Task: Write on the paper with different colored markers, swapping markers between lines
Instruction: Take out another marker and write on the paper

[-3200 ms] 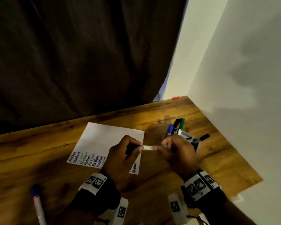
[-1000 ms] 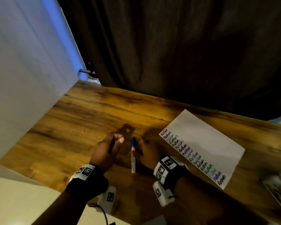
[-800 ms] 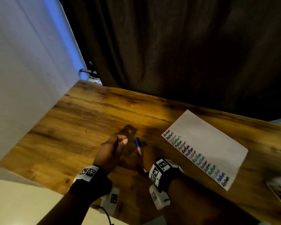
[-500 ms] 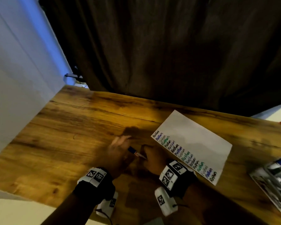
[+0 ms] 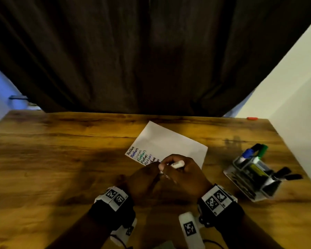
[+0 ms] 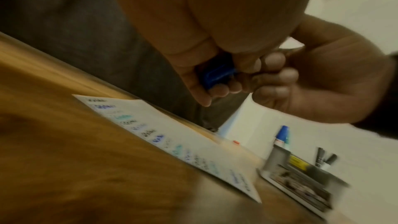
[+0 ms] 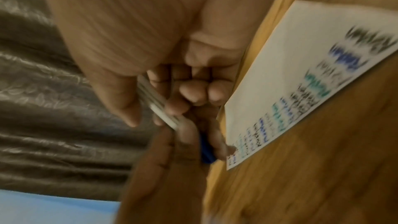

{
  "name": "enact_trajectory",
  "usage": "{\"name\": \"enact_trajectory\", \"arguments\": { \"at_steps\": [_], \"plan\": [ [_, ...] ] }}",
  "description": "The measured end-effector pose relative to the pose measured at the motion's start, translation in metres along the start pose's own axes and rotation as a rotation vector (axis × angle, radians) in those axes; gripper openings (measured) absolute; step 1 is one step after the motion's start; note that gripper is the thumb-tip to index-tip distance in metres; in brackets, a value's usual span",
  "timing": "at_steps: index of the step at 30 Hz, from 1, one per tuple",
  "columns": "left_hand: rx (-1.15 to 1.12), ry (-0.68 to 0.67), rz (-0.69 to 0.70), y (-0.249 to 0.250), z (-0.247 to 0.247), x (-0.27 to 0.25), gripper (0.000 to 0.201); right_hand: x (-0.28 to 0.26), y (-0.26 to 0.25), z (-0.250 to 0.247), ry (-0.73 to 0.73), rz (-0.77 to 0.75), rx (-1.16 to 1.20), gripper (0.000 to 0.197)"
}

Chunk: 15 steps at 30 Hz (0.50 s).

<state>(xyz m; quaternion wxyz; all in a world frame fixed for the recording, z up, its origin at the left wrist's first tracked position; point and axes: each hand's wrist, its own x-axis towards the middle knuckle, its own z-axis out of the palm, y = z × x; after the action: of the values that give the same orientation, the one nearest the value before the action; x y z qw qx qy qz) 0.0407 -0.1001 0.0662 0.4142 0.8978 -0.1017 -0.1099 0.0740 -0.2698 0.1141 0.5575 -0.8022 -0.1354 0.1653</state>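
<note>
The white paper (image 5: 171,144) lies on the wooden table (image 5: 61,159), with lines of the same word in black, blue and green down its left edge. Both hands meet above its near edge. My right hand (image 5: 171,168) grips the white barrel of a blue marker (image 5: 177,164). My left hand (image 5: 151,174) is curled round the marker's blue cap (image 6: 217,76). The right wrist view shows the barrel (image 7: 159,108) running into the blue cap (image 7: 206,150) inside the left hand's fingers. Whether the cap is still seated on the marker is hidden.
A marker holder (image 5: 253,177) stands at the right of the table with blue, green and black markers sticking out. A small red thing (image 5: 252,118) lies at the far right corner. A dark curtain (image 5: 151,60) hangs behind the table, and a wall is on the right.
My right hand lifted the blue marker from the table's left side and carried it to the paper. My left hand now grips its cap. The view swung from left to centre.
</note>
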Motion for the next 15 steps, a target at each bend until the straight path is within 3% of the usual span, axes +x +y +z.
{"name": "enact_trajectory", "arguments": {
  "at_steps": [4, 6, 10, 15],
  "plan": [
    [0.042, -0.02, 0.266, 0.021, 0.012, 0.015, 0.021, -0.009, 0.011, -0.023, 0.0, 0.055, 0.085, 0.023],
    [0.101, -0.09, 0.317, 0.021, 0.017, 0.023, 0.039, -0.014, 0.011, -0.038, -0.054, 0.086, 0.132, 0.03],
    [0.043, -0.036, 0.386, 0.043, 0.028, 0.03, 0.044, -0.023, 0.012, -0.062, -0.102, 0.099, 0.19, 0.036],
    [0.058, 0.005, 0.298, 0.057, 0.034, 0.034, 0.041, -0.027, 0.011, -0.079, -0.122, 0.055, 0.216, 0.04]
  ]
}}
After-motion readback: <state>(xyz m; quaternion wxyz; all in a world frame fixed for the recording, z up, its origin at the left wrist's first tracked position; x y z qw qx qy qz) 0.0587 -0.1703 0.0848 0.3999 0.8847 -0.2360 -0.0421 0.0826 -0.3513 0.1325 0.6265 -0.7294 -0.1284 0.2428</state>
